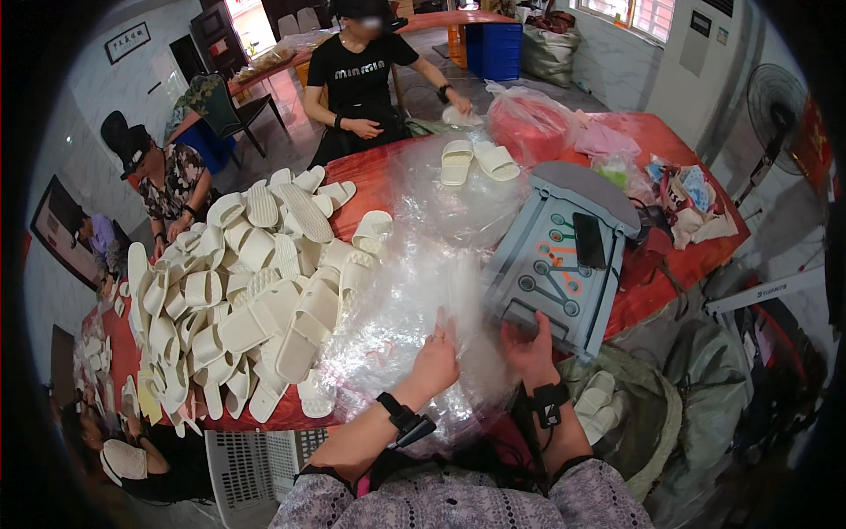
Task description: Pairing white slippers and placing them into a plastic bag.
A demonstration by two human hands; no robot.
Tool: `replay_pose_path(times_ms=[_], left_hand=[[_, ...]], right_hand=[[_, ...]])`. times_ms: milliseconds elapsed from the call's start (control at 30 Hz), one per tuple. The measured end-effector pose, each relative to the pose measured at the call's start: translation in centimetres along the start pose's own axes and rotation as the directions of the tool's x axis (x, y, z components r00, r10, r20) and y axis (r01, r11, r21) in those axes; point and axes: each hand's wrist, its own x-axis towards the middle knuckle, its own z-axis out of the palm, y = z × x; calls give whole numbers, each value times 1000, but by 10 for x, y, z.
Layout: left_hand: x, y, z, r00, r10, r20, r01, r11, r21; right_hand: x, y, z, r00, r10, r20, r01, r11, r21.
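Note:
My left hand (434,360) is over a layer of clear plastic bags (379,353) at the table's near edge. Its index finger points forward, while the other fingers fold against the film and seem to grip it. To its right, my right hand (530,353) has thumb and fingers apart, beside the lower edge of a grey plastic board (520,238) printed with round and bar shapes. Whether film touches that palm is unclear. A black phone (589,240) lies on the board. Left of my hands rises a big heap of cream slide slippers (264,322).
Two slippers (456,163) lie on plastic at the far side, near a red bundle in a clear bag (529,123). A person (361,88) stands across the red table (630,304); others work at left. A sack with slippers (656,423) and a white crate (251,463) flank me.

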Motion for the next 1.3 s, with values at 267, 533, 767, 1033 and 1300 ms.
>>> replay_pose_path(times_ms=[267,533,767,1033,1300], left_hand=[[-11,-6,26,995,65,81,-83,963,255],[19,23,71,989,19,147,-100,817,568],[94,60,94,923,-257,287,-12,725,688],[125,43,96,903,-49,426,-178,860,478],[44,13,51,962,219,165,-172,951,-256]], right_hand=[[-16,-14,31,999,-16,41,18,998,-55],[-39,-28,74,996,3,90,5,997,-80],[-38,-26,73,978,22,209,5,992,-127],[-34,-26,69,996,79,44,-79,997,-2],[10,-19,14,989,145,0,-145,989,3]])
